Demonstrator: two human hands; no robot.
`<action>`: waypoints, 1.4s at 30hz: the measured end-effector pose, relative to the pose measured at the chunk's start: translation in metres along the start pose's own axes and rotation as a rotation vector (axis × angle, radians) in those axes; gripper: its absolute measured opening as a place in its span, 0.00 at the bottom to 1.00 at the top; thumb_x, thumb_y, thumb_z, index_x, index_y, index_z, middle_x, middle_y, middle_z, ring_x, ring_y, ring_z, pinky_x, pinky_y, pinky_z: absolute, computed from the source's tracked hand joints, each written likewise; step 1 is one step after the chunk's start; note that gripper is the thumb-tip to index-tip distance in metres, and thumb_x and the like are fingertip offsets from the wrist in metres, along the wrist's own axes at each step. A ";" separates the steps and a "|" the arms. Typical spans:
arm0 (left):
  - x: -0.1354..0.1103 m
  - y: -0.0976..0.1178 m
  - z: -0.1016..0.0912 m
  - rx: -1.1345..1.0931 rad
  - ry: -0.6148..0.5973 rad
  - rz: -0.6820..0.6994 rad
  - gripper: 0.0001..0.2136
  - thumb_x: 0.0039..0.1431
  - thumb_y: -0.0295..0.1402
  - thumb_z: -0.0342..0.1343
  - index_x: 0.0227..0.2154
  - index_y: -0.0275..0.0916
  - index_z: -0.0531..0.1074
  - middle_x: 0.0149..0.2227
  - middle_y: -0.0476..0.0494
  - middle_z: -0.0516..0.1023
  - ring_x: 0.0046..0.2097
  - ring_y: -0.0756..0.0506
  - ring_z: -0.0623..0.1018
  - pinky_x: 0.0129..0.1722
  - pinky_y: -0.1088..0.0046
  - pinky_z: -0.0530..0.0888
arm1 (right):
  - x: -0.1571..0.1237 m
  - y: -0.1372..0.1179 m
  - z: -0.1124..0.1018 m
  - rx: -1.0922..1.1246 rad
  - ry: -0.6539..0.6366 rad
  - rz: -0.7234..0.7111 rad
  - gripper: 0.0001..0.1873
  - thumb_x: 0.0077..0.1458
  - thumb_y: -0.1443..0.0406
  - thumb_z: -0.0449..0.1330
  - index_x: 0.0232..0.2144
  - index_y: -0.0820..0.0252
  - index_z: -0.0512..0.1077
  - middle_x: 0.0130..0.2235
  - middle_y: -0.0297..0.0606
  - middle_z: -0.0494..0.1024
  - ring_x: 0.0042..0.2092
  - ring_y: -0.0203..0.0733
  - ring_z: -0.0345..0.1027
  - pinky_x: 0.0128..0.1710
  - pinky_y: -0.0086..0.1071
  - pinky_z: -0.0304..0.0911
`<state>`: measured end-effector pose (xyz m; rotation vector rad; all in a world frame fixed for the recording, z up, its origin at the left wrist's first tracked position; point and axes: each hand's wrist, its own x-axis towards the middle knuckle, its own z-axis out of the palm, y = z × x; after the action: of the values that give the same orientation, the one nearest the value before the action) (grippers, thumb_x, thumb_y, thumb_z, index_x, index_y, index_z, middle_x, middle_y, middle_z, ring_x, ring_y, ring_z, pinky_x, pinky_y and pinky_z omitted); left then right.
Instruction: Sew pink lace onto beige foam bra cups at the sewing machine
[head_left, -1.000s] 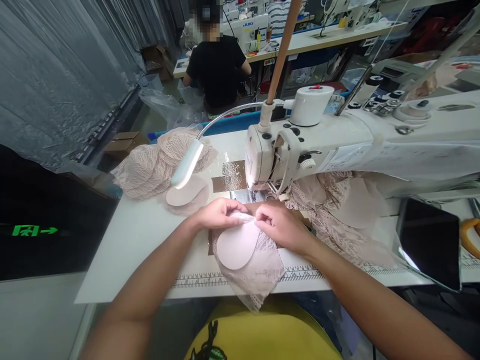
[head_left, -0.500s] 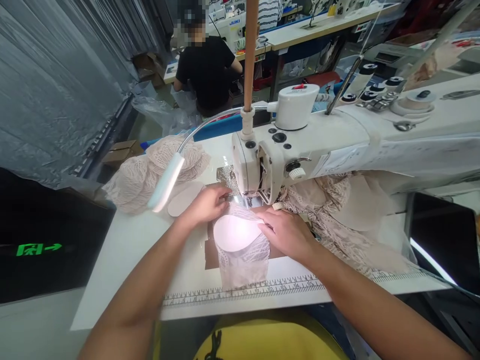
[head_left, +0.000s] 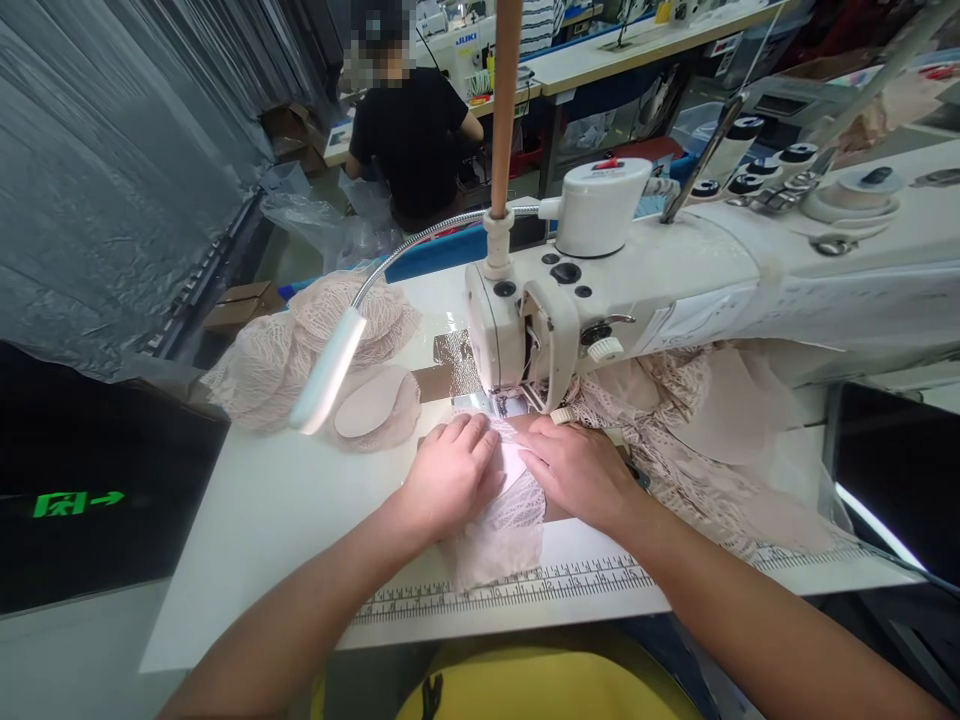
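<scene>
A beige lace piece (head_left: 517,510) with a smooth pale cup-shaped panel (head_left: 511,468) lies below the needle area of a white sewing machine (head_left: 501,335), its lower edge near the printed ruler. Across the left part of the panel, my left hand (head_left: 454,478) rests palm down, fingers lying flat toward the presser foot (head_left: 504,402). My right hand (head_left: 577,468) has its thumb and forefinger closed on the lace's right edge, just in front of the foot. Both hands hide much of the panel.
A lamp (head_left: 330,370) on a bendable neck leans over the left side. Beside it are a lace pile (head_left: 300,340) and a loose cup piece (head_left: 371,405). More lace (head_left: 675,430) lies under the machine arm, near a dark tablet-like screen (head_left: 896,470). A person (head_left: 409,135) sits beyond.
My left hand has moved from the upper left edge of the lace down and right onto the panel, covering it. My right hand stays nearly in place. The loose cup piece shows more fully.
</scene>
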<state>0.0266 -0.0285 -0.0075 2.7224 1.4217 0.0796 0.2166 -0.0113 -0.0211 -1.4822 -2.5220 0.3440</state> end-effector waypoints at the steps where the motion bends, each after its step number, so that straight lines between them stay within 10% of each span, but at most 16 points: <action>1: 0.000 0.000 0.000 0.001 -0.016 -0.004 0.21 0.62 0.39 0.48 0.54 0.30 0.65 0.57 0.32 0.66 0.57 0.34 0.66 0.52 0.55 0.69 | 0.000 0.000 0.000 -0.001 0.004 -0.003 0.13 0.60 0.66 0.51 0.38 0.56 0.76 0.34 0.35 0.76 0.34 0.38 0.66 0.33 0.30 0.56; 25: 0.029 -0.046 -0.012 0.033 -0.102 0.151 0.23 0.57 0.35 0.48 0.56 0.35 0.65 0.54 0.33 0.70 0.53 0.33 0.69 0.53 0.50 0.63 | 0.003 -0.003 0.003 -0.072 0.069 -0.048 0.14 0.62 0.66 0.48 0.41 0.56 0.74 0.32 0.36 0.75 0.32 0.37 0.63 0.28 0.32 0.49; 42: 0.019 -0.042 0.014 -0.117 0.127 0.295 0.18 0.63 0.29 0.44 0.54 0.29 0.66 0.55 0.31 0.71 0.58 0.38 0.69 0.56 0.55 0.67 | 0.004 -0.001 0.008 -0.068 0.103 -0.089 0.16 0.60 0.70 0.48 0.41 0.58 0.76 0.32 0.36 0.75 0.30 0.36 0.61 0.28 0.30 0.51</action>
<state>0.0037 0.0107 -0.0248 2.8487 0.9918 0.3457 0.2117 -0.0090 -0.0280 -1.3685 -2.5309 0.1654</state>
